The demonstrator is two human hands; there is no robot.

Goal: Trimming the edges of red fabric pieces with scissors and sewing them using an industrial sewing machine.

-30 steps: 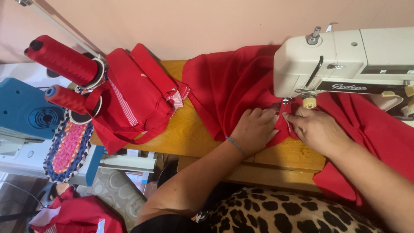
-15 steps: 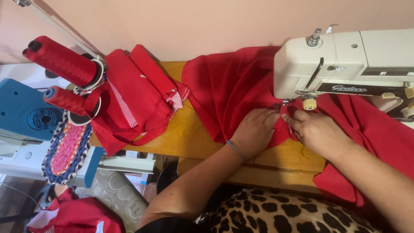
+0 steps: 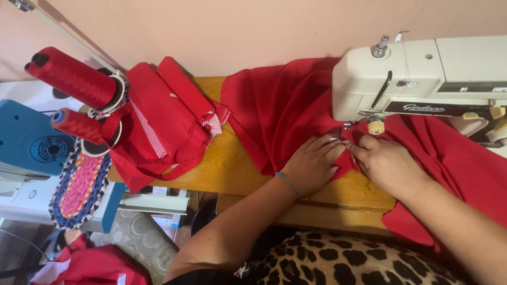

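In the head view, a large sheet of red woven fabric (image 3: 285, 113) is spread across the yellow wooden surface (image 3: 227, 169) and is fed under the head of a cream-white sewing machine (image 3: 422, 79) at two o'clock. The left hand (image 3: 312, 164) is laid flat on the fabric, fingers stretched toward the needle area, pressing the cloth down rather than gripping it; a thin blue band is worn at its wrist. The right hand (image 3: 388, 163) is set just beside it at three o'clock, fingers bent and resting on the same fabric near the presser foot; whether a fold is pinched under them cannot be told. The fingertips of both hands almost meet below the machine head. At nine o'clock a pile of folded red garments with striped trim (image 3: 163, 124) is stacked on the surface. At ten o'clock two large cones of red thread (image 3: 74, 79) are seen, beside a blue machine housing (image 3: 31, 145). A braided oval multicoloured mat (image 3: 76, 190) lies at eight o'clock.
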